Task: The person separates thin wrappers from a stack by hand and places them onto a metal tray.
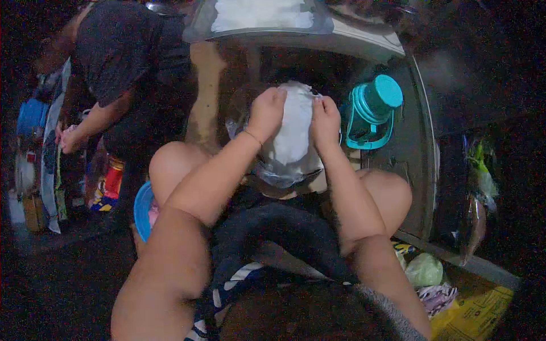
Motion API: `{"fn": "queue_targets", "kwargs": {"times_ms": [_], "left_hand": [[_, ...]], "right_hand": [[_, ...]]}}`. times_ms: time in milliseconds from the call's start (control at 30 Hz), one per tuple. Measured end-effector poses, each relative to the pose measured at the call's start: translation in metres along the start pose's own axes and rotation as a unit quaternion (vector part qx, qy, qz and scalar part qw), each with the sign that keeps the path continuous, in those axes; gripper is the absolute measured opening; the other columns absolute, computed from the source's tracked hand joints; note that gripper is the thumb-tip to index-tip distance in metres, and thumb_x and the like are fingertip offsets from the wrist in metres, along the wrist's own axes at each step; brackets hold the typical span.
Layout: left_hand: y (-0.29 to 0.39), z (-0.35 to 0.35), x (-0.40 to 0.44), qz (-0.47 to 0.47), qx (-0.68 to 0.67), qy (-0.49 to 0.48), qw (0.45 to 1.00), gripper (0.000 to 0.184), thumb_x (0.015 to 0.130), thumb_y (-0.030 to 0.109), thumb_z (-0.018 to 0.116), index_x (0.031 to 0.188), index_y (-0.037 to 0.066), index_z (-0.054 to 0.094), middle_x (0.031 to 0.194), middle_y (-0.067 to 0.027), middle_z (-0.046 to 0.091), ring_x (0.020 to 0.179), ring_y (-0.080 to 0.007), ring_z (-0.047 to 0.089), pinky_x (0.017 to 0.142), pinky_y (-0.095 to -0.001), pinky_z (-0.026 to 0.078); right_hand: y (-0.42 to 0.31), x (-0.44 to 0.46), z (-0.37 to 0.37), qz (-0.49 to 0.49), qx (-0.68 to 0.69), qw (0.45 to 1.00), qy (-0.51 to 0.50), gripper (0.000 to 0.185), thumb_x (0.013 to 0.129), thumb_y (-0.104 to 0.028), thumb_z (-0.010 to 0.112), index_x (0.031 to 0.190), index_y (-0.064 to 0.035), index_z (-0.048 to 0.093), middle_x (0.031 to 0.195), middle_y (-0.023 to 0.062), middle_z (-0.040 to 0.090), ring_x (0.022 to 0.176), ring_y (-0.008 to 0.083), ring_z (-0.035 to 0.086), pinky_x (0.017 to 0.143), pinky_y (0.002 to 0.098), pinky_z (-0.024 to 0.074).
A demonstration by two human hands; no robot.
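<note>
A clear plastic bag with something white in it sits between my knees, its opening toward the far side. My left hand is closed on the bag's upper left edge, thumb and fingers pinched together. On the opposite edge, my right hand pinches the plastic in the same way. What the white content is, I cannot make out. Below the hands, crumpled clear plastic shows around the lower part of the bag.
Ahead stands a grey-rimmed tray holding white material. A turquoise pail is to the right. By my left leg is a blue basin. Another person in a dark shirt works at left. Wrapped goods lie at lower right.
</note>
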State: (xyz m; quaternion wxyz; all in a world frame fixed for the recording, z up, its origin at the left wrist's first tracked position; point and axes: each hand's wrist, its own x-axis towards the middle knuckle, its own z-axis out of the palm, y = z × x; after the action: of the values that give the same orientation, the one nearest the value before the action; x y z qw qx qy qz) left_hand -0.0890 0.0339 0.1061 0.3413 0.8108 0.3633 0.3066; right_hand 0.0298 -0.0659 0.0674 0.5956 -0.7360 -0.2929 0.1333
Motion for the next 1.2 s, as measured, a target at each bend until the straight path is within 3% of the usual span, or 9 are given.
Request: {"fn": "queue_targets", "kwargs": {"times_ms": [133, 233, 400, 500, 633, 733, 833, 1100, 1200], "left_hand": [[0.001, -0.003, 0.0, -0.029, 0.008, -0.027, 0.999, 0.032, 0.093, 0.031, 0.05, 0.088, 0.001, 0.061, 0.081, -0.0171, 0.063, 0.074, -0.0296, 0.06, 0.069, -0.0395, 0.047], [0.0, -0.004, 0.0, -0.037, -0.022, -0.04, 0.998, 0.032, 0.093, 0.031, 0.051, 0.089, 0.001, 0.06, 0.079, -0.0143, 0.063, 0.071, -0.0253, 0.059, 0.068, -0.038, 0.046], [0.015, -0.004, -0.007, -0.057, -0.122, -0.06, 0.989, 0.03, 0.093, 0.029, 0.053, 0.087, 0.001, 0.058, 0.074, -0.0109, 0.06, 0.067, -0.0224, 0.056, 0.065, -0.0376, 0.046], [0.006, -0.002, -0.005, -0.024, -0.043, -0.069, 0.996, 0.027, 0.093, 0.026, 0.053, 0.085, 0.001, 0.058, 0.074, -0.0136, 0.061, 0.068, -0.0271, 0.057, 0.064, -0.0392, 0.045], [-0.003, 0.001, -0.003, -0.005, 0.043, 0.012, 0.999, 0.026, 0.092, 0.024, 0.054, 0.083, 0.0, 0.058, 0.076, -0.0181, 0.061, 0.069, -0.0343, 0.058, 0.065, -0.0416, 0.045], [-0.007, 0.001, 0.0, -0.021, 0.031, 0.049, 0.998, 0.027, 0.091, 0.025, 0.054, 0.082, 0.0, 0.058, 0.077, -0.0206, 0.061, 0.069, -0.0377, 0.057, 0.066, -0.0431, 0.046], [-0.015, -0.002, 0.002, -0.025, 0.033, 0.08, 0.996, 0.028, 0.09, 0.025, 0.054, 0.08, -0.001, 0.059, 0.078, -0.0226, 0.061, 0.072, -0.0399, 0.058, 0.067, -0.0446, 0.046], [-0.022, -0.011, 0.006, -0.048, 0.1, 0.109, 0.988, 0.025, 0.087, 0.023, 0.056, 0.079, -0.001, 0.06, 0.082, -0.0239, 0.062, 0.079, -0.0422, 0.06, 0.069, -0.0456, 0.047], [-0.019, -0.013, 0.007, -0.03, 0.064, 0.114, 0.991, 0.024, 0.087, 0.023, 0.055, 0.08, 0.0, 0.06, 0.08, -0.0232, 0.062, 0.078, -0.0421, 0.06, 0.068, -0.0456, 0.047]], "right_hand": [[0.008, 0.003, 0.007, -0.014, 0.025, 0.999, 0.021, 0.022, 0.09, -0.024, 0.054, 0.091, -0.0021, 0.06, 0.083, 0.0175, 0.062, 0.076, 0.0324, 0.06, 0.069, 0.041, 0.046], [0.004, 0.004, 0.003, 0.018, 0.081, 0.996, -0.028, 0.022, 0.09, -0.023, 0.054, 0.091, -0.0021, 0.061, 0.081, 0.0144, 0.063, 0.075, 0.0255, 0.06, 0.068, 0.0366, 0.0463], [-0.007, 0.002, -0.002, 0.045, 0.104, 0.992, -0.062, 0.026, 0.084, -0.027, 0.063, 0.089, -0.0017, 0.065, 0.08, 0.0108, 0.065, 0.073, 0.02, 0.061, 0.069, 0.032, 0.047], [-0.005, 0.0, 0.001, 0.062, 0.078, 0.991, -0.088, 0.03, 0.079, -0.03, 0.069, 0.087, -0.0011, 0.067, 0.078, 0.0109, 0.066, 0.072, 0.0206, 0.061, 0.069, 0.0317, 0.0476], [0.008, 0.003, 0.006, 0.027, 0.046, 0.997, -0.054, 0.031, 0.076, -0.029, 0.072, 0.088, -0.0002, 0.068, 0.081, 0.0136, 0.067, 0.074, 0.0251, 0.063, 0.071, 0.0342, 0.0484], [0.013, 0.005, 0.003, 0.023, -0.002, 1.0, -0.016, 0.02, 0.079, -0.017, 0.07, 0.082, 0.0024, 0.066, 0.073, 0.0068, 0.065, 0.064, 0.0127, 0.054, 0.062, 0.0282, 0.0442], [0.023, 0.01, 0.003, 0.035, -0.024, 0.999, 0.003, 0.032, 0.078, -0.03, 0.07, 0.086, 0.0008, 0.068, 0.084, 0.0198, 0.066, 0.077, 0.0348, 0.063, 0.075, 0.0401, 0.0482], [0.017, 0.011, -0.008, 0.033, -0.029, 0.999, 0.02, 0.032, 0.078, -0.029, 0.07, 0.079, 0.0024, 0.066, 0.075, 0.019, 0.065, 0.067, 0.0333, 0.061, 0.065, 0.0425, 0.0462], [0.007, 0.01, -0.013, 0.063, 0.0, 0.998, 0.002, 0.032, 0.079, -0.03, 0.07, 0.08, 0.002, 0.066, 0.075, 0.0174, 0.066, 0.066, 0.03, 0.061, 0.064, 0.0405, 0.0468]]}}
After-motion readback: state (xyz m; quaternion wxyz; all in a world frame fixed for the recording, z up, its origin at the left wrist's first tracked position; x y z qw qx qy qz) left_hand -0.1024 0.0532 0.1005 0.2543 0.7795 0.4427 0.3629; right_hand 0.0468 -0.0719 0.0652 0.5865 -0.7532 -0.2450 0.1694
